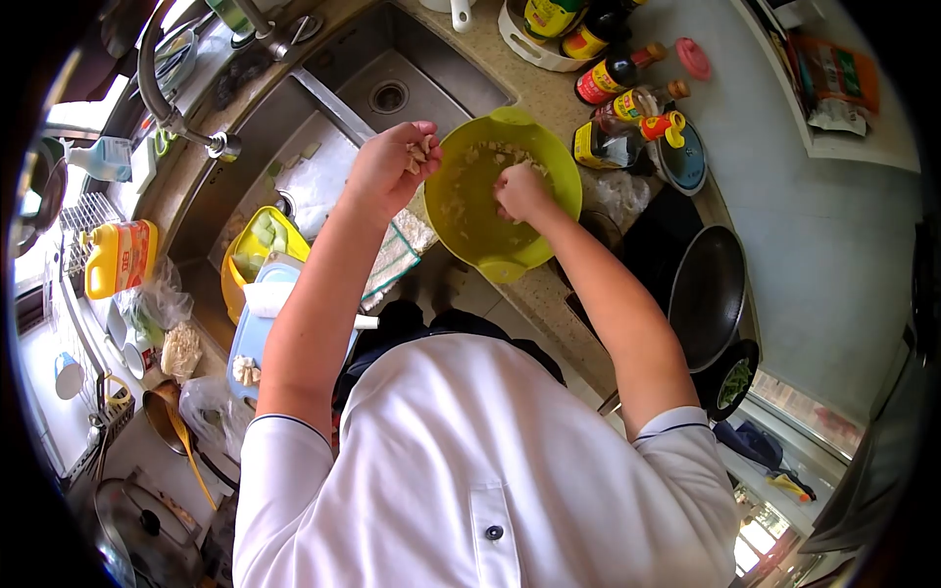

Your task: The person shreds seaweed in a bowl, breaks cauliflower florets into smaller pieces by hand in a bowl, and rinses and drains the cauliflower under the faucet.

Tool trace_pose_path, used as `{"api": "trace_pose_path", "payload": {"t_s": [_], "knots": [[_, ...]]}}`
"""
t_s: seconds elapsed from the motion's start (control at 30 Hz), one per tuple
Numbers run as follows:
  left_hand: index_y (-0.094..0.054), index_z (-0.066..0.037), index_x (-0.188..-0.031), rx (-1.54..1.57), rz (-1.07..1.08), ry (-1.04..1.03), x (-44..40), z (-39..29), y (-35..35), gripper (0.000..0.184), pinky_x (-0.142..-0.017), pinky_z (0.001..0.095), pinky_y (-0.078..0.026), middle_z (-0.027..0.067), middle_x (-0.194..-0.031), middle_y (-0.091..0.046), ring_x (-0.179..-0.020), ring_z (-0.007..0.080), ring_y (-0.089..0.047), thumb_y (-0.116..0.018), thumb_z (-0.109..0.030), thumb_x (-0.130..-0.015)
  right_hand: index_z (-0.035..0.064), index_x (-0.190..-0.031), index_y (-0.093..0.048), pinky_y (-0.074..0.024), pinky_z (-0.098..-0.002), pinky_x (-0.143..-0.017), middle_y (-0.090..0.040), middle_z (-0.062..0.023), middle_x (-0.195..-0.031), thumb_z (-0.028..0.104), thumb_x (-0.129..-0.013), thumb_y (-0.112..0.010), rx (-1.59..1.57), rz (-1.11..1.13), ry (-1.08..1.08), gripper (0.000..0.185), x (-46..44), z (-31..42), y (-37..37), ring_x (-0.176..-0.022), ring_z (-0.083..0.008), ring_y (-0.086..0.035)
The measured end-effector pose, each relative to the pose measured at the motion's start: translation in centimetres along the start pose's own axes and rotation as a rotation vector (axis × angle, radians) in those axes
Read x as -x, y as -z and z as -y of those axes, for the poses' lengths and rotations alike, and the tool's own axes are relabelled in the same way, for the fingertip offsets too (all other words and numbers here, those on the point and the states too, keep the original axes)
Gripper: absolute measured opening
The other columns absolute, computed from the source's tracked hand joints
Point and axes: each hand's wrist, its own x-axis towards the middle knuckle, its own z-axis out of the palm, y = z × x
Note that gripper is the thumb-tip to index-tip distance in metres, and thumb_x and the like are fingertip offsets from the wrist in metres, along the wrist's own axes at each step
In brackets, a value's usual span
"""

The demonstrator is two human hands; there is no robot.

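Observation:
A large lime-green bowl (pixel 459 230) rests at the counter edge by the sink, with pale torn pieces (pixel 505 154) that look like mushroom along its inner wall. My left hand (pixel 384 169) is raised at the bowl's left rim, its fingers curled round several of the same pale pieces (pixel 420 155). Down inside the bowl is my right hand (pixel 522 193), fingers bent and closed low over the bottom; what they hold is hidden. A light blue cutting board (pixel 252 338) lies under my left forearm, with a pale mushroom cluster (pixel 245 370) on it.
Left of the bowl is a double steel sink (pixel 431 73) with a curved faucet (pixel 149 83). A yellow basin (pixel 235 267) holds pale green chunks. Sauce bottles (pixel 610 80) crowd the far right counter. A black wok (pixel 708 299) stands at the right.

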Motion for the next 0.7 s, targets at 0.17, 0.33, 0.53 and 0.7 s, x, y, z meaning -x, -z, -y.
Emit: {"api": "trace_pose_path", "payload": {"t_s": [0.17,0.33,0.53,0.7], "knots": [[-0.058,-0.001,-0.094,-0.031,-0.013,0.016,-0.3,0.4,-0.7,0.011,-0.064,0.0270,-0.051,0.0064,-0.079,-0.060,-0.070,0.0169,-0.060,-0.050,-0.007,-0.094,-0.0077,-0.089,-0.064,-0.0527,-0.0312,-0.049,-0.069,-0.0139,-0.078,-0.001,-0.086,-0.057,-0.291,0.154,-0.033,0.010,-1.3,-2.7,0.2,-0.062,-0.0202,-0.068],[-0.059,-0.001,-0.094,-0.041,0.023,0.006,-0.7,2.2,-0.7,0.010,-0.064,0.0270,-0.051,0.0061,-0.081,-0.061,-0.073,0.0163,-0.061,-0.050,-0.007,-0.094,-0.0056,-0.095,-0.063,-0.0573,-0.0331,-0.061,-0.068,-0.0150,-0.087,0.006,-0.092,-0.058,-0.636,0.206,-0.088,0.013,0.2,-2.0,1.8,-0.070,-0.0234,-0.069],[-0.064,0.001,-0.093,-0.210,0.043,0.057,0.3,5.6,-1.5,0.012,-0.063,0.0280,-0.050,0.0061,-0.082,-0.062,-0.073,0.0160,-0.061,-0.060,-0.010,-0.091,-0.0053,-0.108,-0.057,-0.0561,-0.0406,-0.088,-0.063,-0.0193,-0.110,0.009,-0.100,-0.047,-1.298,0.440,0.093,0.019,5.1,0.8,5.2,-0.096,-0.0308,-0.067],[-0.067,-0.002,-0.096,-0.260,0.082,0.084,0.4,7.8,-2.2,0.014,-0.065,0.0259,-0.047,0.0032,-0.084,-0.065,-0.074,0.0112,-0.061,-0.065,-0.014,-0.090,-0.0052,-0.108,-0.058,-0.0587,-0.0382,-0.083,-0.066,-0.0161,-0.104,0.008,-0.098,-0.053,-1.079,0.263,0.105,0.018,7.3,1.3,5.5,-0.090,-0.0259,-0.069]]}}
